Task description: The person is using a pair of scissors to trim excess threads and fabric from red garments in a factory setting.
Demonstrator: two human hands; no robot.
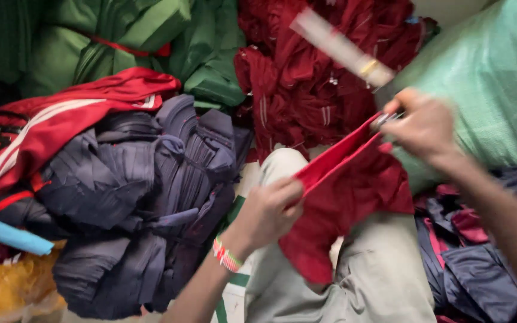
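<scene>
My left hand (267,212) pinches one end of a dark red piece of cloth (342,209), which hangs over my lap in pale trousers (378,275). My right hand (423,128) grips the other end of the cloth's upper edge, stretched taut between both hands. The right hand also holds a small metal tool (384,119) at the cloth's edge; its kind is too blurred to tell. A striped bead bracelet (227,256) sits on my left wrist.
A heap of dark navy garments (151,197) lies at the left, with red-and-white garments (61,119) beside it. Green cloth (121,42) and more dark red garments (306,78) lie behind. A pale green sack (486,84) stands at the right. A blurred pale stick (342,48) crosses above.
</scene>
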